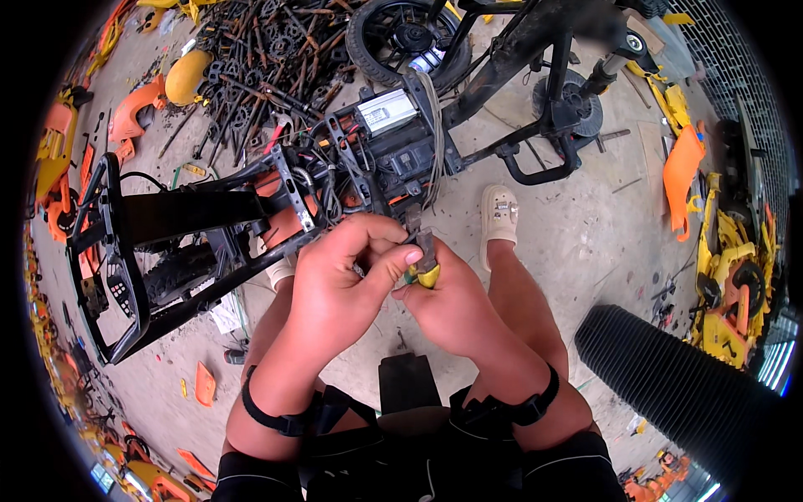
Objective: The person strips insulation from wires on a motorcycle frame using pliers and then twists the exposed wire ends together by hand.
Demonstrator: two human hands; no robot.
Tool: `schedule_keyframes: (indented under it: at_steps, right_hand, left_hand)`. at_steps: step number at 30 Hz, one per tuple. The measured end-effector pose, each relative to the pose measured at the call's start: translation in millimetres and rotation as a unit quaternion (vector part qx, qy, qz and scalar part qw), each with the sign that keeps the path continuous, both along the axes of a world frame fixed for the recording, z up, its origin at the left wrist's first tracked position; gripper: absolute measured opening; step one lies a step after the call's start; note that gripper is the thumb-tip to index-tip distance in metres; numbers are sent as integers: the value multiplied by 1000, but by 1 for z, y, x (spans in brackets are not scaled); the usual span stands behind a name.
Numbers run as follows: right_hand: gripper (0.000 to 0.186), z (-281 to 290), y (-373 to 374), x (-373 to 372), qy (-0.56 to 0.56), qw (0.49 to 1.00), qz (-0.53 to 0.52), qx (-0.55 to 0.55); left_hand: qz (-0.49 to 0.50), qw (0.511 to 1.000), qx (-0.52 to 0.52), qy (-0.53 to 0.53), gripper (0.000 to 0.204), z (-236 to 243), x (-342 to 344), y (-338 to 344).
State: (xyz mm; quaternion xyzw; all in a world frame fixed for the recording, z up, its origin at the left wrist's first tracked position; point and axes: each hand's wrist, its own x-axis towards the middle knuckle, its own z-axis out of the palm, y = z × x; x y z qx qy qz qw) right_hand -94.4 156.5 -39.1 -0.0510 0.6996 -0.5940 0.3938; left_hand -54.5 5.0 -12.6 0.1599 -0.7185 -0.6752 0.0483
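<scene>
Gripping yellow-handled pliers [428, 275] in the head view, the right hand [452, 305] curls just beside the left hand [345, 272], whose thumb presses against its fingers; what they pinch is hidden. The pliers are central, on the near side of a black vehicle frame [188, 216]. Far left lies a heap of rusty metal parts [268, 50].

tool grip [429, 277]: yellow | frame [188, 216]: black | tube [669, 389]: black (finely ribbed) | shoe [500, 219]: cream

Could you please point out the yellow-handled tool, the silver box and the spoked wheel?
Yellow-handled tool [429, 275], head view: yellow grip.
Silver box [391, 110], head view: top face.
Spoked wheel [412, 35], head view: hub.
</scene>
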Motion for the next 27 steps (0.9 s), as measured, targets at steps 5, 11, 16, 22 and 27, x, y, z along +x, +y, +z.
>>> schedule_keyframes:
  at_steps: [5,11,16,22,27]
  right_hand:
    - [45,-3,0,0,17,1000,10,18]
    - [49,-1,0,-2,-16,999,35,7]
    - [48,8,-3,-8,-8,998,52,42]
    - [43,10,-7,-10,30,995,57,82]
    - [45,9,-8,-9,34,994,59,90]
  left_hand:
    - [-26,999,-9,-29,13,4,1,-6]
    - [-41,998,-26,-50,13,9,1,-10]
    - [-47,996,-27,-66,13,10,0,-13]
    - [-51,995,-32,-80,13,11,0,-15]
    - [-59,994,-36,-85,13,9,1,-17]
